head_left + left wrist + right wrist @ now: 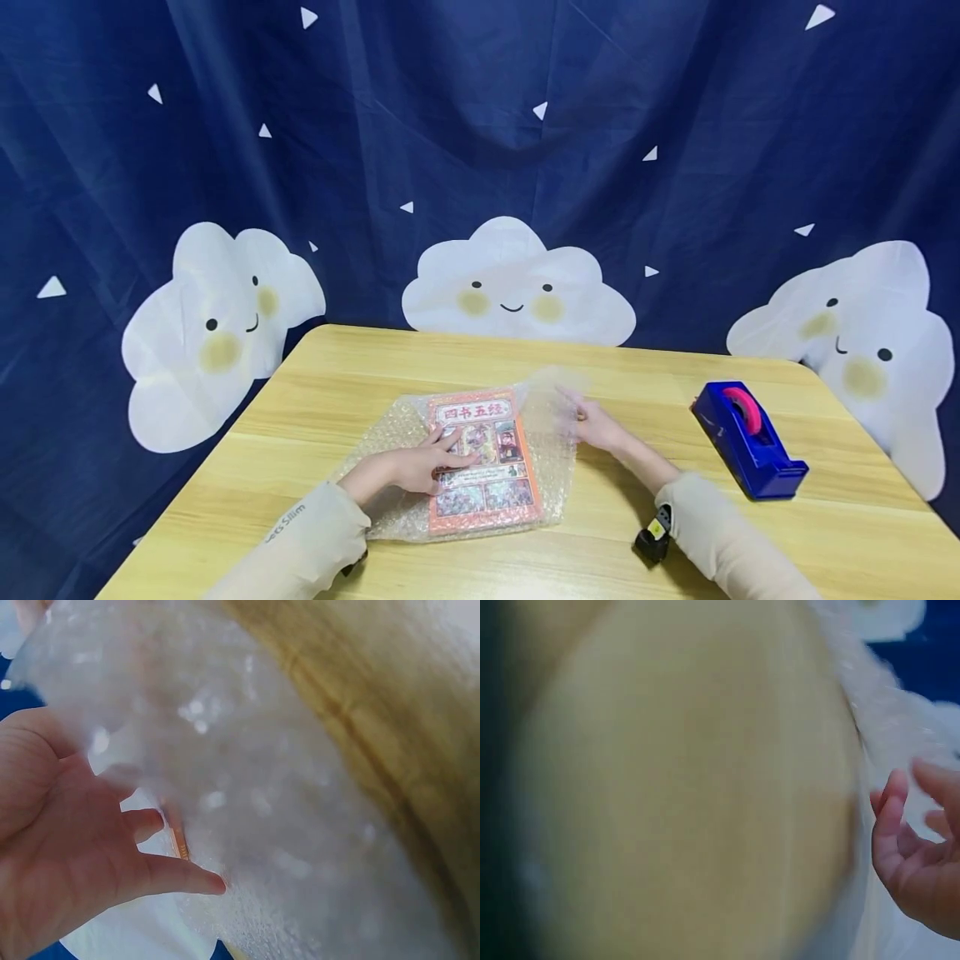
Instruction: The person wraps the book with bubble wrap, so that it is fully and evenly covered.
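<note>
A book (pixel 480 492) with an orange-red, picture-panelled cover lies on the table, with clear bubble wrap (pixel 382 437) around it. My left hand (pixel 420 468) rests on the cover with its fingers spread. In the left wrist view, blurred bubble wrap (pixel 247 787) fills the space beside that hand (pixel 82 832), and only a sliver of the orange book shows. At the book's right side my right hand (pixel 598 425) pinches a raised, blurred flap of the wrap. In the right wrist view that hand (pixel 922 862) has bent fingers close to the thumb, and the exact contact is unclear.
A blue tape dispenser (pixel 750 446) with a pink-red core stands at the right of the wooden table (pixel 637 517). Behind the table's far edge hangs a dark blue curtain (pixel 480 167) with white clouds and triangles.
</note>
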### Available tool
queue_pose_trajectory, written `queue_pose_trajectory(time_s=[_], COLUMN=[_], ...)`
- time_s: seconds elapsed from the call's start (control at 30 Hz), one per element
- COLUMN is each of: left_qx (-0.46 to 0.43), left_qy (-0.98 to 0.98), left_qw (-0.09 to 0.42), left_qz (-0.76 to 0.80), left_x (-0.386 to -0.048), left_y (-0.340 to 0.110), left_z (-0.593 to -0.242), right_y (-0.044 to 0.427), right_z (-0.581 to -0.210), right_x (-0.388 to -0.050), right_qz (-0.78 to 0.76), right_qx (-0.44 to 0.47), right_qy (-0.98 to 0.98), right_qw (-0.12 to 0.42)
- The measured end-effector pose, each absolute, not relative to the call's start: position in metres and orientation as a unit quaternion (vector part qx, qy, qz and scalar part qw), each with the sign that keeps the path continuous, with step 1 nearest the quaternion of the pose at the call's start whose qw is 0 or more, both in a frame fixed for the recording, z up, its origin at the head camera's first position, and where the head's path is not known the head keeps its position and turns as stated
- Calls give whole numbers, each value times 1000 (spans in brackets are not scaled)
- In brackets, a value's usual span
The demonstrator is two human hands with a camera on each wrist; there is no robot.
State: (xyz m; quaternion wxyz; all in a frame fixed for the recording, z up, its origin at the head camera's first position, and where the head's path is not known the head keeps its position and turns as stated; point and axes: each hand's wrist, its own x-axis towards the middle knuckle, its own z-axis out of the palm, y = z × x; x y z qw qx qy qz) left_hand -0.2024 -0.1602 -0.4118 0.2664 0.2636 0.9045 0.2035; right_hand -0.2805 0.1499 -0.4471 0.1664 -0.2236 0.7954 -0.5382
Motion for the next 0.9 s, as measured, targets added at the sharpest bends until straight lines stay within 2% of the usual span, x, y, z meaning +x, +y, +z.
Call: queue_pose_trajectory(time_s=[0.1, 0.3, 0.53, 0.9], left_qx=[264, 260, 262, 261], left_qy=[905, 903, 905, 908], left_qw=[265, 268, 263, 262], left_qz=[203, 211, 207, 196], left_x=[-202, -201, -200, -201], left_y=[-161, -162, -162, -160], left_z=[-413, -414, -415, -413], right_y=[138, 119, 102, 82], right_z=[-448, -443, -443, -450], right_x=[-278, -274, -273, -279], right_qz=[-482, -430, -375, -344], right_qx=[-273, -307, -376, -418], right_qy=[824, 840, 843, 837], right_qw=[118, 126, 88, 80])
